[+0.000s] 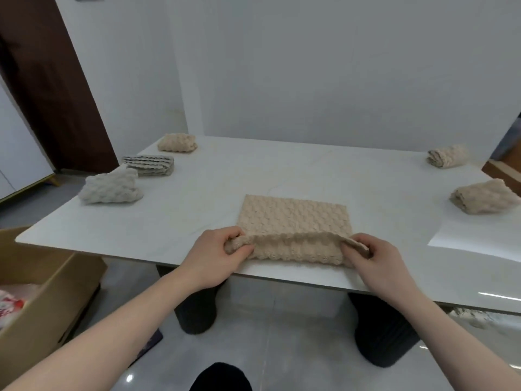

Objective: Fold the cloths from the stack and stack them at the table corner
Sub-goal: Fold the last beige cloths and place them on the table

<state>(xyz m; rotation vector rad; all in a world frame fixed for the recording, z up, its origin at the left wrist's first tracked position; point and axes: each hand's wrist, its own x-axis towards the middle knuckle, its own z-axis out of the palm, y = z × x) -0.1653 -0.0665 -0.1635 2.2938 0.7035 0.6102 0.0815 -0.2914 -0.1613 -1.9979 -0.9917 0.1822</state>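
Note:
A beige textured cloth (293, 218) lies spread on the white table (282, 170) near its front edge. Its near edge is lifted and curled over. My left hand (217, 255) pinches the near left corner of that cloth. My right hand (375, 263) pinches the near right corner. Folded cloths lie along the left side: a beige one (177, 142) at the far corner, a grey striped one (149, 165) and a pale grey one (111, 190). Two folded beige cloths sit on the right: one at the far right (446, 156), one nearer (485, 196).
A cardboard box (48, 294) stands on the floor left of the table, with something red and white inside. A dark wooden door (48, 80) is at the back left. Dark table legs (197, 311) stand under the front edge. A white wall backs the table.

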